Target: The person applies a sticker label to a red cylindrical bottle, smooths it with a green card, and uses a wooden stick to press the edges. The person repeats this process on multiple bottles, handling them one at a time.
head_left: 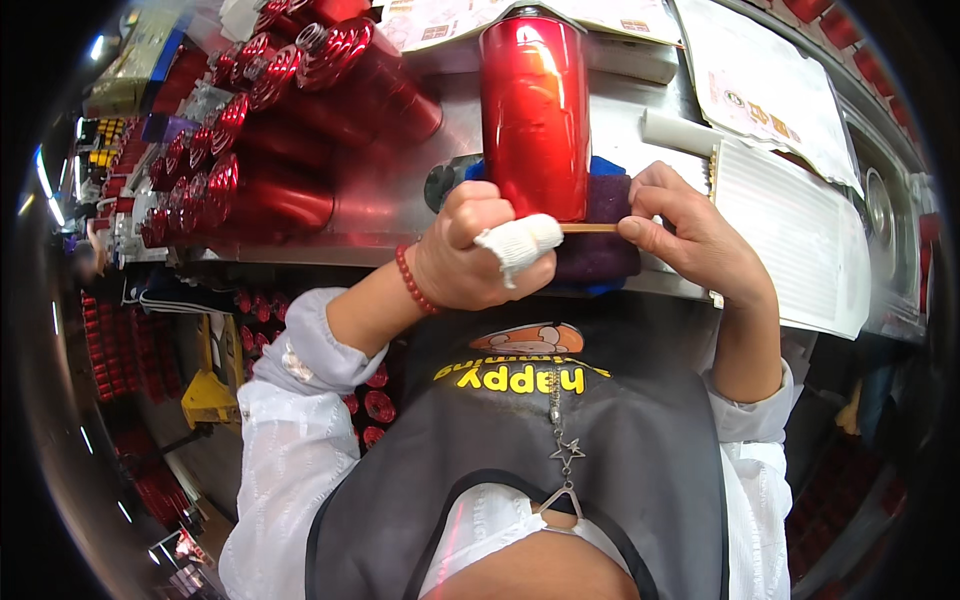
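A glossy red bottle is on the metal worktop in front of me, its lower end close to my hands. A thin tan strip runs across that end. My left hand is closed at the strip's left end, with a white fabric cover wrapped over one digit. At the other end, my right hand pinches the strip between thumb and finger. Dark purple padding and a bit of blue cloth show beneath and beside the bottle.
Several red bottles crowd the worktop at left. To the right lies a white ribbed sheet, with printed paper behind it. More paper covers the far edge. A yellow stand is low at left.
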`<act>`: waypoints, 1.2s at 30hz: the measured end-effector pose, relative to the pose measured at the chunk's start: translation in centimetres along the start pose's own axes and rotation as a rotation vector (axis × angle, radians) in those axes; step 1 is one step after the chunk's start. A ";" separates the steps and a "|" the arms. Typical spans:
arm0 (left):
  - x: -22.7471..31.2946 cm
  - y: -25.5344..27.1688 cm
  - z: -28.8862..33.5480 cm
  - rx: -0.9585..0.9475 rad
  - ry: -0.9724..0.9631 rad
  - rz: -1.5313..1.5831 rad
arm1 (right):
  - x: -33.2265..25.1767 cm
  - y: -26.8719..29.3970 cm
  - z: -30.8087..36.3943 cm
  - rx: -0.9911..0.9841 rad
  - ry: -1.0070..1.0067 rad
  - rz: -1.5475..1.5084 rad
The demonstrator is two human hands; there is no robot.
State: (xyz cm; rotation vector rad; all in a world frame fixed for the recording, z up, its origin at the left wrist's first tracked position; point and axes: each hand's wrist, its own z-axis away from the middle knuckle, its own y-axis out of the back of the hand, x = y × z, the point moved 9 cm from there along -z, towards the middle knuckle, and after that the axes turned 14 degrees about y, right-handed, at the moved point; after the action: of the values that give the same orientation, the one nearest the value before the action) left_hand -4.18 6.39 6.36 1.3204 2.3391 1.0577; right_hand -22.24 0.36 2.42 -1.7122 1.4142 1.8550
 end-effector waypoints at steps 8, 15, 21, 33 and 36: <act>0.7 -0.9 -1.6 -0.048 -0.079 -0.012 | 0.2 -0.2 -0.1 0.020 0.025 0.067; 0.1 0.0 -0.5 -0.037 -0.005 -0.025 | 0.2 -0.4 -0.2 -0.018 0.046 0.082; 0.3 -0.4 -1.0 -0.018 -0.021 0.021 | 0.3 0.0 0.2 -0.012 -0.003 0.058; 0.5 -0.5 -1.2 -0.031 -0.064 -0.009 | 0.1 -0.2 -0.1 0.022 -0.002 0.071; 0.1 0.2 -0.1 0.006 0.002 -0.060 | -0.2 -0.3 -0.5 0.005 0.015 0.053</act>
State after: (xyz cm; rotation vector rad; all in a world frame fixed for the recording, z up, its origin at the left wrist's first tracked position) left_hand -4.15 6.49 6.64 1.2443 2.3689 1.0352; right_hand -21.68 0.24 2.48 -1.7062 1.4826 1.8677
